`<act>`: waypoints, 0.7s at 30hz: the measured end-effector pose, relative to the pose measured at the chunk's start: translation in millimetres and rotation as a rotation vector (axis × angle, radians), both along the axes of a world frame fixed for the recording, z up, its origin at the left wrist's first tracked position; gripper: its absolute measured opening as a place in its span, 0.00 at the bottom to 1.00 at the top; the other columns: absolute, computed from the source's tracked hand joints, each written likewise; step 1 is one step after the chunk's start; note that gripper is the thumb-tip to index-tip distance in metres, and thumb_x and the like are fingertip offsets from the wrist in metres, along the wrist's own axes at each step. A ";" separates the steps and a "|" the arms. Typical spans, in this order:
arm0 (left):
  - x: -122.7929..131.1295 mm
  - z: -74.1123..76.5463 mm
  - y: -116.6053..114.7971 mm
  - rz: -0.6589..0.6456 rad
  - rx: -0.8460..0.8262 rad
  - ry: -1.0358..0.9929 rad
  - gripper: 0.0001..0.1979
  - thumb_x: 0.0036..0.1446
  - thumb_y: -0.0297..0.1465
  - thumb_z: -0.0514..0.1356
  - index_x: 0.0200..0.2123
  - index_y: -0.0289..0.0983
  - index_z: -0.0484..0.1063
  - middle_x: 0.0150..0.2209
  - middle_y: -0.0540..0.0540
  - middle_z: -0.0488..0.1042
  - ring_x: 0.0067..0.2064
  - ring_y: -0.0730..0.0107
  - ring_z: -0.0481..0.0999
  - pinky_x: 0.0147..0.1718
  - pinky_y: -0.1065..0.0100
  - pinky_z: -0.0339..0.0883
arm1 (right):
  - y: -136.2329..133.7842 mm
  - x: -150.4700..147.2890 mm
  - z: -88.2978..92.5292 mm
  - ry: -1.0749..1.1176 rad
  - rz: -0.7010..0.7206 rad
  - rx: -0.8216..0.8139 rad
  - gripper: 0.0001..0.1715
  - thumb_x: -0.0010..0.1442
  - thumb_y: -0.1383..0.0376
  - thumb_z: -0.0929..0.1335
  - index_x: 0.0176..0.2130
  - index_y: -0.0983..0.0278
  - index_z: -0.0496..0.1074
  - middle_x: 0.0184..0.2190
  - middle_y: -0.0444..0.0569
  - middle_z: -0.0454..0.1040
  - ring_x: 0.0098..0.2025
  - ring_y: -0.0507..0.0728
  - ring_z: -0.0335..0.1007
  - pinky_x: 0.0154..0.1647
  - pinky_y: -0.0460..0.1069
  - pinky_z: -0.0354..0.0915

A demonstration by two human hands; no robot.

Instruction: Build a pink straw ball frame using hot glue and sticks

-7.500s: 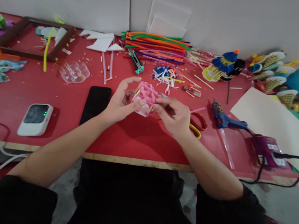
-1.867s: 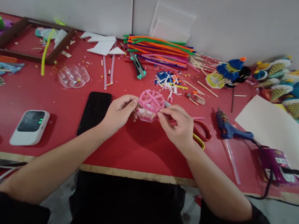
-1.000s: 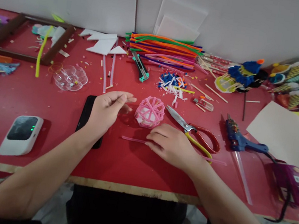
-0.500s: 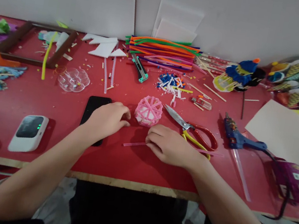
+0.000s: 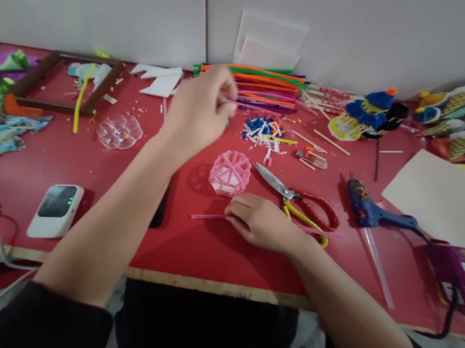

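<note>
My left hand (image 5: 201,106) is raised over the back of the table, in front of a bundle of coloured fuzzy sticks (image 5: 269,88). Its thumb and fingers are bent with a gap between them, and I see nothing held. My right hand (image 5: 258,220) lies low on the table, fingers curled round a thin pink stick (image 5: 207,216) that shows on both sides of it. Just beyond it sits a small round pink lattice piece (image 5: 230,173) with a white base. Scissors (image 5: 295,196) with red and yellow handles lie beside that hand.
A blue glue gun (image 5: 380,213) lies at right near a purple box (image 5: 460,277). Left are a white device (image 5: 55,211), a clear flower-shaped tray (image 5: 119,131) and a brown frame (image 5: 39,103). My left arm partly covers a black phone (image 5: 159,209). Cut bits (image 5: 264,132) lie mid-table.
My left hand has moved forward from beside the lattice piece to the bundle at the back, now covering most of the utility knife. My right hand stays on the pink stick.
</note>
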State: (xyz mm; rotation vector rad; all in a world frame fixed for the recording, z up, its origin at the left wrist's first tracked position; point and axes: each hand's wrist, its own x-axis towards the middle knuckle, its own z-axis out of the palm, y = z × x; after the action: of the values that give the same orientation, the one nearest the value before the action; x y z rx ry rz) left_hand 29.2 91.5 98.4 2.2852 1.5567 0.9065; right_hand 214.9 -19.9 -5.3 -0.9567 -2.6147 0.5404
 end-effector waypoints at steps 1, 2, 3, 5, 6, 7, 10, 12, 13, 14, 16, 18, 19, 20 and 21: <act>14.6 1.3 9.1 -0.055 -0.004 -0.017 0.11 0.58 0.27 0.63 0.45 0.43 0.76 0.34 0.49 0.83 0.36 0.59 0.81 0.44 0.59 0.71 | 0.7 0.1 -1.0 0.015 0.004 0.000 0.13 0.70 0.68 0.61 0.38 0.64 0.74 0.36 0.52 0.75 0.36 0.56 0.69 0.40 0.50 0.64; 29.0 1.2 18.1 -0.103 0.001 -0.008 0.12 0.57 0.26 0.63 0.45 0.42 0.77 0.34 0.48 0.83 0.36 0.60 0.81 0.44 0.59 0.71 | 1.4 0.3 -1.6 0.027 0.010 -0.002 0.13 0.70 0.68 0.61 0.38 0.64 0.74 0.36 0.52 0.75 0.36 0.56 0.69 0.40 0.50 0.64; 42.4 -0.1 26.9 -0.135 0.015 0.022 0.12 0.57 0.24 0.63 0.43 0.42 0.79 0.34 0.48 0.83 0.37 0.60 0.81 0.45 0.59 0.70 | 1.9 0.5 -1.8 0.034 0.013 -0.003 0.13 0.70 0.68 0.61 0.38 0.64 0.74 0.36 0.52 0.75 0.36 0.56 0.69 0.40 0.50 0.64; 63.5 -5.3 42.6 -0.222 -0.015 0.102 0.09 0.56 0.24 0.64 0.38 0.40 0.82 0.35 0.45 0.83 0.39 0.59 0.81 0.46 0.60 0.69 | 2.4 0.9 -1.3 0.036 0.013 -0.011 0.12 0.70 0.68 0.62 0.38 0.64 0.74 0.36 0.52 0.76 0.36 0.55 0.70 0.40 0.49 0.64; 70.6 -8.7 49.1 -0.260 -0.035 0.141 0.07 0.55 0.24 0.65 0.36 0.39 0.83 0.36 0.44 0.84 0.40 0.58 0.81 0.46 0.59 0.69 | 2.6 0.9 -0.9 0.033 0.011 -0.016 0.12 0.70 0.68 0.62 0.38 0.64 0.74 0.36 0.52 0.76 0.37 0.55 0.70 0.40 0.49 0.65; 75.3 -12.2 54.4 -0.275 -0.052 0.174 0.06 0.55 0.25 0.66 0.35 0.38 0.83 0.36 0.43 0.84 0.41 0.57 0.82 0.47 0.59 0.69 | 2.7 0.8 -0.3 0.031 0.008 -0.021 0.11 0.70 0.68 0.63 0.38 0.65 0.74 0.36 0.52 0.76 0.37 0.55 0.70 0.41 0.49 0.65; 77.0 -21.3 63.4 -0.330 -0.073 0.245 0.09 0.54 0.26 0.69 0.40 0.37 0.84 0.43 0.40 0.84 0.48 0.52 0.81 0.51 0.55 0.69 | 2.8 0.2 1.1 0.025 0.005 -0.032 0.11 0.69 0.68 0.64 0.38 0.65 0.75 0.37 0.53 0.77 0.37 0.56 0.71 0.41 0.50 0.66; 71.0 -24.6 65.5 -0.375 -0.085 0.241 0.15 0.55 0.26 0.68 0.47 0.38 0.83 0.47 0.41 0.83 0.51 0.53 0.81 0.54 0.56 0.69 | 3.0 -0.1 2.1 0.024 -0.001 -0.046 0.10 0.68 0.68 0.65 0.39 0.65 0.76 0.37 0.53 0.78 0.38 0.56 0.72 0.42 0.50 0.66; 66.8 -25.2 65.9 -0.391 -0.095 0.224 0.16 0.57 0.25 0.66 0.49 0.38 0.82 0.47 0.42 0.83 0.52 0.55 0.81 0.54 0.57 0.69 | 3.3 -0.1 2.5 0.024 -0.008 -0.058 0.10 0.68 0.68 0.65 0.39 0.65 0.77 0.38 0.53 0.78 0.38 0.56 0.73 0.42 0.50 0.66; 62.0 -25.3 66.0 -0.398 -0.110 0.192 0.16 0.58 0.25 0.65 0.49 0.38 0.82 0.46 0.43 0.83 0.51 0.57 0.81 0.53 0.58 0.70 | 3.6 -0.1 2.9 0.023 -0.020 -0.071 0.10 0.68 0.68 0.65 0.40 0.65 0.77 0.38 0.53 0.79 0.39 0.56 0.74 0.42 0.50 0.67; 51.3 -24.7 65.5 -0.354 -0.123 0.130 0.09 0.57 0.26 0.65 0.42 0.37 0.84 0.41 0.44 0.83 0.47 0.59 0.82 0.51 0.59 0.71 | 4.5 -0.1 3.3 0.022 -0.052 -0.092 0.09 0.67 0.69 0.66 0.41 0.65 0.78 0.39 0.54 0.80 0.40 0.57 0.76 0.42 0.50 0.68; 39.5 -25.1 63.3 -0.253 -0.101 0.075 0.04 0.54 0.31 0.70 0.32 0.36 0.82 0.34 0.44 0.81 0.42 0.59 0.81 0.50 0.58 0.71 | 5.4 0.0 3.3 0.025 -0.075 -0.097 0.09 0.66 0.69 0.67 0.41 0.65 0.79 0.39 0.54 0.81 0.40 0.57 0.77 0.42 0.50 0.68; 33.2 -26.4 61.1 -0.220 -0.088 0.053 0.07 0.54 0.33 0.71 0.30 0.36 0.81 0.33 0.44 0.80 0.41 0.58 0.81 0.50 0.57 0.71 | 5.7 0.1 3.3 0.031 -0.076 -0.094 0.09 0.66 0.70 0.67 0.41 0.65 0.79 0.39 0.54 0.82 0.39 0.57 0.77 0.42 0.50 0.68; 26.5 -28.9 58.0 -0.193 -0.074 0.028 0.10 0.54 0.36 0.71 0.30 0.36 0.79 0.34 0.44 0.80 0.41 0.58 0.80 0.51 0.56 0.71 | 5.7 0.2 3.5 0.045 -0.071 -0.088 0.09 0.66 0.70 0.67 0.40 0.64 0.79 0.38 0.53 0.82 0.39 0.56 0.77 0.42 0.50 0.68; 19.4 -32.6 53.8 -0.174 -0.075 -0.054 0.14 0.55 0.41 0.70 0.31 0.36 0.78 0.35 0.43 0.80 0.43 0.57 0.80 0.52 0.55 0.71 | 5.6 0.3 4.2 0.064 -0.066 -0.080 0.09 0.66 0.71 0.67 0.40 0.64 0.79 0.38 0.53 0.82 0.39 0.56 0.77 0.43 0.49 0.69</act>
State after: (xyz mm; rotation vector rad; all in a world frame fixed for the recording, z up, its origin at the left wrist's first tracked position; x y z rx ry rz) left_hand 48.6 145.3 65.8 2.2815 1.3236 0.8423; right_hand 215.2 -14.3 -1.1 -1.0284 -2.5124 0.6529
